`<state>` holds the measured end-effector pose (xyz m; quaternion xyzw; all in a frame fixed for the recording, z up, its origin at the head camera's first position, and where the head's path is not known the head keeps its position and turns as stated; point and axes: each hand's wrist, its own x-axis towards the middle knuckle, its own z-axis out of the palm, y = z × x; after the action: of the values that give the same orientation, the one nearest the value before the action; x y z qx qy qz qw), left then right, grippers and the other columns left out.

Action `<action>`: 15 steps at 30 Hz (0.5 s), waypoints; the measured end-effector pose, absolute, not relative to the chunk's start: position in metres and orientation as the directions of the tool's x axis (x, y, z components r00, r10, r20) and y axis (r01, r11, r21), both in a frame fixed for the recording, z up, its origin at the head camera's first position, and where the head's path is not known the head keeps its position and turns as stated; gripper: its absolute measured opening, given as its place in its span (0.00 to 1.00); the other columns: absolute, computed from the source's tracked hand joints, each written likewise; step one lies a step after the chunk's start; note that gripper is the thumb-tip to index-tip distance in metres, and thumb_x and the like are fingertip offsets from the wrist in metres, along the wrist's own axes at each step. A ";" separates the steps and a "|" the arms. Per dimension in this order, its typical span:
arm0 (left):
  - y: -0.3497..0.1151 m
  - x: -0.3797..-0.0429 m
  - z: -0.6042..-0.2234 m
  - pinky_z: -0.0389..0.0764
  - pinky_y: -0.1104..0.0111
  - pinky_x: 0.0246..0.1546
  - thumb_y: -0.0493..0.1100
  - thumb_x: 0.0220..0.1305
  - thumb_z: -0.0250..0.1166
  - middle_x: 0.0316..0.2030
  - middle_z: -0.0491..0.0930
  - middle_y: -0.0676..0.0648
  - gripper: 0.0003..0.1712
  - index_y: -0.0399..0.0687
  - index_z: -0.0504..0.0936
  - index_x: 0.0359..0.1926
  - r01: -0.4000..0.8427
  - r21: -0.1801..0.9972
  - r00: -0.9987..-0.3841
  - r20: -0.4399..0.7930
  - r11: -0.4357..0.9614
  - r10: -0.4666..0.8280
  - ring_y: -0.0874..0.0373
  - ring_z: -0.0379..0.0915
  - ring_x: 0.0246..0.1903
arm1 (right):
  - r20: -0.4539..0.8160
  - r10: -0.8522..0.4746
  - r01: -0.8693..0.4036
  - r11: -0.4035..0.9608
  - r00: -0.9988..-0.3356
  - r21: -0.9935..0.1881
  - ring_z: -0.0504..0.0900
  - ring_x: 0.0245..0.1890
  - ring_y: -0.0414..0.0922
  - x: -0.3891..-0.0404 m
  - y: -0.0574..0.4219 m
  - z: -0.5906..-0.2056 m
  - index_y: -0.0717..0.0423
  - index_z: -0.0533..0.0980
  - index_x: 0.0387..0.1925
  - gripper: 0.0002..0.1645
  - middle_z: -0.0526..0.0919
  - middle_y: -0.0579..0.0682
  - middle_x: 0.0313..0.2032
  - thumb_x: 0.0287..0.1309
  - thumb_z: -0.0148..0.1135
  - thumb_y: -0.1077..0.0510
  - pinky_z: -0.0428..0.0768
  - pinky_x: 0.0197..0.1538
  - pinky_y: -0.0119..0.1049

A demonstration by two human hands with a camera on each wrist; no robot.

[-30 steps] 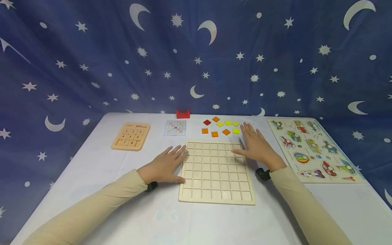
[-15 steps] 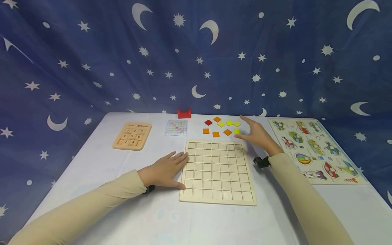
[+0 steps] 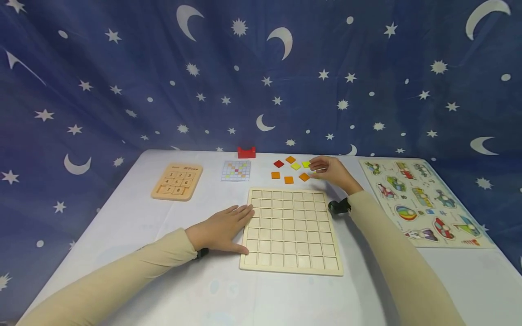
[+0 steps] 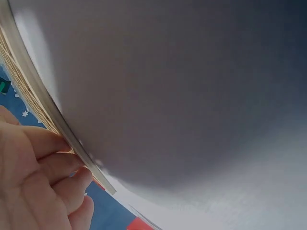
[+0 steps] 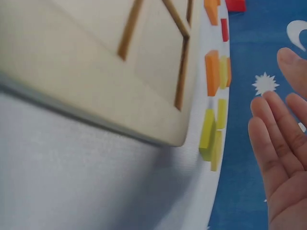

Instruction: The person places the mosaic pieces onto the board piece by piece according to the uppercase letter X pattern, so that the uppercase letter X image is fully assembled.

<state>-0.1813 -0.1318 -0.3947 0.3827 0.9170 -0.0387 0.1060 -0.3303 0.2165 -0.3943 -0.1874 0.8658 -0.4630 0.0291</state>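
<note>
A cream gridded board (image 3: 293,231) lies on the white table. My left hand (image 3: 222,230) rests along its left edge, fingers extended; in the left wrist view the fingertips (image 4: 74,160) touch the board's side. Past the board's far right corner, my right hand (image 3: 332,173) hovers at the loose square tiles, fingers bent and thumb apart. It covers some yellow tiles there. Beside it are a yellow tile (image 3: 306,164) and an orange tile (image 3: 304,177). Nothing shows between fingers and thumb in the right wrist view, where yellow tiles (image 5: 207,134) stand out beyond the board.
A red tile (image 3: 278,164) lies among several orange and yellow ones. Left of them are a coloured grid card (image 3: 236,171) and a red holder (image 3: 246,153). A wooden number puzzle (image 3: 177,182) lies far left, a picture puzzle board (image 3: 422,203) at right.
My right hand has moved from over the board's right edge to the tiles, its fingers bending in over the yellow ones. The left hand stays at the board's left edge.
</note>
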 end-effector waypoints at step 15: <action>-0.127 -0.198 -0.388 0.50 0.58 0.73 0.77 0.52 0.53 0.73 0.49 0.40 0.61 0.38 0.49 0.72 0.720 0.002 -0.675 -0.232 0.694 0.700 0.49 0.45 0.73 | -0.086 -0.348 -0.161 0.621 -0.934 -0.767 0.83 0.44 0.49 -0.350 0.202 -0.400 0.69 0.74 0.50 0.23 0.81 0.66 0.48 0.50 0.67 0.69 0.81 0.53 0.39</action>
<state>-0.1982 -0.1273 -0.3875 0.3885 0.9140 -0.0449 0.1078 -0.3502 0.2023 -0.3998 -0.1423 0.8932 -0.4111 0.1139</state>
